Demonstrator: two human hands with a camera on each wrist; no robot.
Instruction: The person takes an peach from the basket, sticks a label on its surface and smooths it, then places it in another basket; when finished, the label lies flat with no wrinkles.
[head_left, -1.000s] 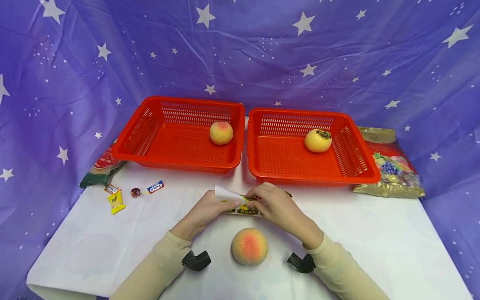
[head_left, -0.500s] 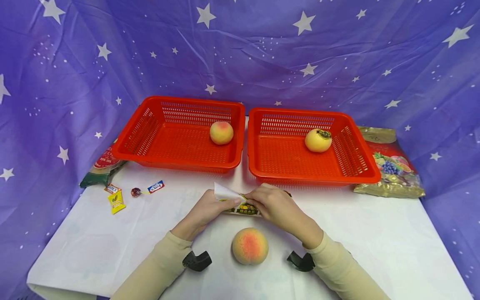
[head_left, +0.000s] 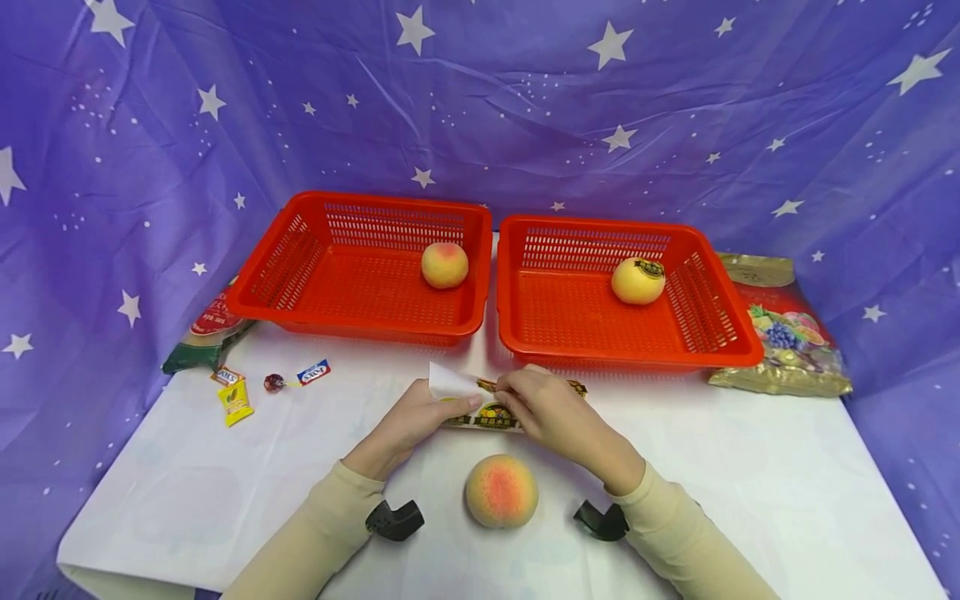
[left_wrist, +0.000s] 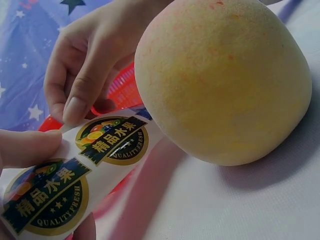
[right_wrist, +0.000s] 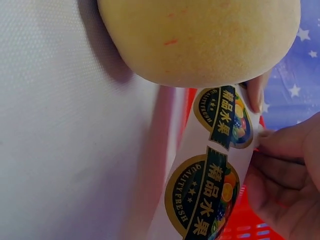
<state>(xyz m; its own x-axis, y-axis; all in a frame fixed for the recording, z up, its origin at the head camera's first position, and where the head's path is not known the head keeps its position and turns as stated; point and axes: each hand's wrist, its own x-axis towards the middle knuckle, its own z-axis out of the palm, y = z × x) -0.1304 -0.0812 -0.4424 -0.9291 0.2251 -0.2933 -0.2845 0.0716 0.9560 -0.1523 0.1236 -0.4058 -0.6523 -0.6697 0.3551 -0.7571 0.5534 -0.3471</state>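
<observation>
A white strip of round fruit stickers [head_left: 493, 417], black and gold with printed lettering, is stretched between the two hands. My left hand [head_left: 411, 421] holds its left part, thumb on top; a white flap of backing stands up there. My right hand [head_left: 561, 421] pinches the strip's far edge with thumb and index finger, as the left wrist view shows. Whether a sticker is lifted under those fingertips I cannot tell. On the near side of the strip sits a peach [head_left: 501, 492] with a red blush, touched by neither hand. It looms large in both wrist views.
Two red plastic baskets stand behind: the left basket [head_left: 352, 329] contains a peach [head_left: 445, 265], the right basket [head_left: 630, 358] a peach with a sticker [head_left: 637, 282]. Wrapped candies [head_left: 236, 402] and a lollipop [head_left: 274, 382] lie left. Snack bags [head_left: 783, 342] flank the baskets.
The strip has tilted slightly, so its sticker faces show more clearly. The right fingertips have shifted a little along its far edge. The peaches and baskets have stayed put.
</observation>
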